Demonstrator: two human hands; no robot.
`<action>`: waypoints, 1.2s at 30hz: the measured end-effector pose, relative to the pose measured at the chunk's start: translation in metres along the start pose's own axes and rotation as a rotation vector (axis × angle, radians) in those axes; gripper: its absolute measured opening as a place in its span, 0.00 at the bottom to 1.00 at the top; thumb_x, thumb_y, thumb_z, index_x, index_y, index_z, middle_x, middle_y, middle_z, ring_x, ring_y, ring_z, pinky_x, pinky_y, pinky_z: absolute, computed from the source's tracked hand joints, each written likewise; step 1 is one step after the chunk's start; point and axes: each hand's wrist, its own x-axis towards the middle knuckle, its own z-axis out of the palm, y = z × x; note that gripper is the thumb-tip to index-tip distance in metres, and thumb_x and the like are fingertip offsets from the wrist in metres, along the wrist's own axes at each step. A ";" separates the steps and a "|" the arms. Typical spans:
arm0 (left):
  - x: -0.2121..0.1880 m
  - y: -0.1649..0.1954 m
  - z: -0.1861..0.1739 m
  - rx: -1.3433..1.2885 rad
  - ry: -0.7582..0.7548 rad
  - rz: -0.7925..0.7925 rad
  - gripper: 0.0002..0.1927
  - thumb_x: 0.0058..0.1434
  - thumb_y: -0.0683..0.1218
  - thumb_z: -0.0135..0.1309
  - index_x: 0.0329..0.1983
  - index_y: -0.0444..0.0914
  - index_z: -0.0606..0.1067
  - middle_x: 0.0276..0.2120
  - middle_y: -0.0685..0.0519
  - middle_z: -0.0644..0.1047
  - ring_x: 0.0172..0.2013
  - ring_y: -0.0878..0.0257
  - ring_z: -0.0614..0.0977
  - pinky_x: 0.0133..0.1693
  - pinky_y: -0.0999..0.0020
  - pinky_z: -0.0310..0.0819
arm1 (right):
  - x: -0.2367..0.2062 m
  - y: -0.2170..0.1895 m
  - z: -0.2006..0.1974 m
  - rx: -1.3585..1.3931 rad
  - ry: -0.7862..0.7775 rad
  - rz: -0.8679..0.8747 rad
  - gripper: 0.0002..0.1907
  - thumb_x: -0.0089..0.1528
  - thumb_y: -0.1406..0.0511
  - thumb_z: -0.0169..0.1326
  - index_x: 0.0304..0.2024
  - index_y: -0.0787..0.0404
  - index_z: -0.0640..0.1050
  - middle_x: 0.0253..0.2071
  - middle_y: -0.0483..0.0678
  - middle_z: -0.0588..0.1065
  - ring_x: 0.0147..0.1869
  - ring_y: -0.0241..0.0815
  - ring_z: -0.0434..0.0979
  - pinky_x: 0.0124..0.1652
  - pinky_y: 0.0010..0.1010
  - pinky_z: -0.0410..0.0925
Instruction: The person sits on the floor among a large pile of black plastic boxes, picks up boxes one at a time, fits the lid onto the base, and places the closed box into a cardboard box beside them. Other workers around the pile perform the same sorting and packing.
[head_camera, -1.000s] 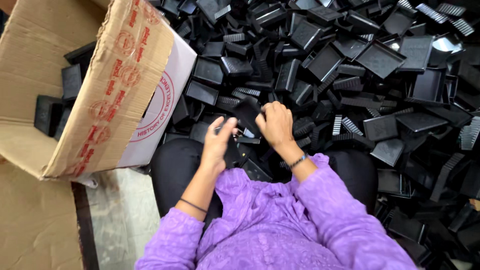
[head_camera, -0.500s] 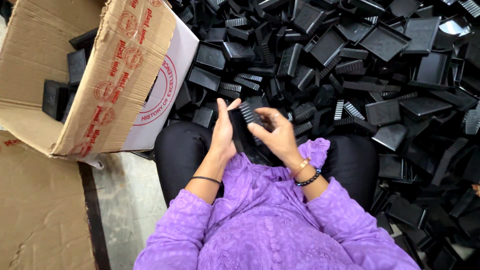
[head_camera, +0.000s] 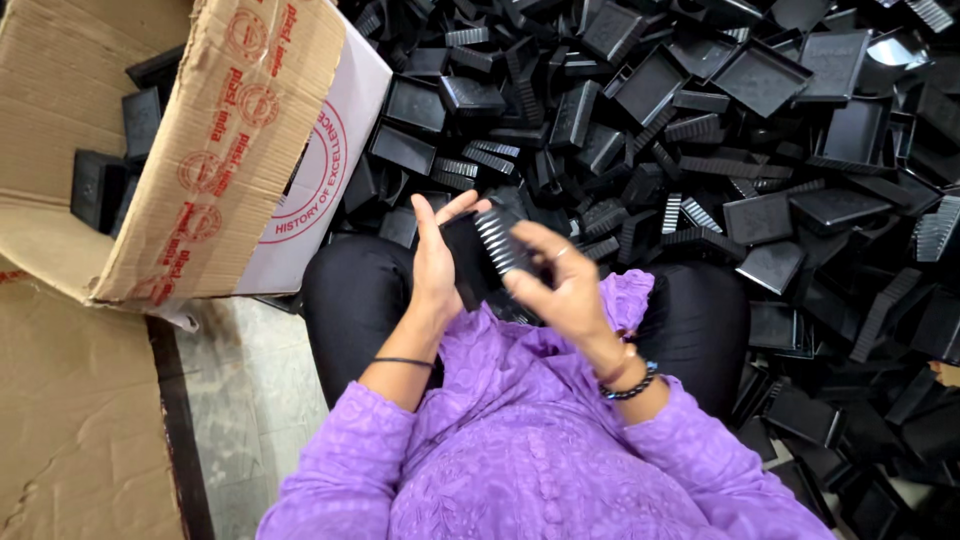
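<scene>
My left hand and my right hand together hold a black plastic part with a ribbed, finned edge, lifted above my lap. The left hand cups its left side, thumb and fingers raised. My right hand pinches its right side from above. In front of me lies a big heap of similar black plastic parts, flat trays and ribbed pieces mixed together. I sit with black-clad legs and purple sleeves; a dark bracelet is on each wrist.
A tilted cardboard box with red print stands at the left, holding several black parts inside. Flattened cardboard lies on the tiled floor at the lower left. The heap spreads along my right side.
Both hands have risen from the heap toward my body, bringing the black ribbed part up with them. The view has shifted slightly downward.
</scene>
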 end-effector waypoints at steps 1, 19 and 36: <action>-0.002 0.004 0.005 -0.021 0.015 -0.027 0.42 0.67 0.71 0.30 0.61 0.33 0.71 0.50 0.46 0.79 0.45 0.58 0.82 0.51 0.61 0.78 | 0.004 0.000 -0.002 0.092 0.025 0.025 0.28 0.60 0.65 0.65 0.62 0.62 0.76 0.66 0.57 0.72 0.63 0.41 0.73 0.60 0.29 0.68; -0.010 -0.033 -0.019 -0.043 0.135 -0.139 0.39 0.68 0.73 0.35 0.52 0.35 0.75 0.41 0.50 0.78 0.43 0.60 0.81 0.49 0.64 0.78 | -0.038 0.017 0.033 -0.219 -0.102 -0.033 0.29 0.60 0.64 0.63 0.63 0.66 0.74 0.70 0.66 0.66 0.73 0.59 0.69 0.66 0.41 0.63; -0.033 0.154 -0.078 1.271 0.358 1.348 0.27 0.68 0.65 0.56 0.33 0.37 0.69 0.31 0.53 0.70 0.33 0.58 0.74 0.37 0.58 0.68 | 0.089 0.044 0.055 0.071 -0.356 -0.002 0.15 0.67 0.60 0.59 0.48 0.66 0.79 0.44 0.53 0.82 0.46 0.39 0.81 0.47 0.31 0.75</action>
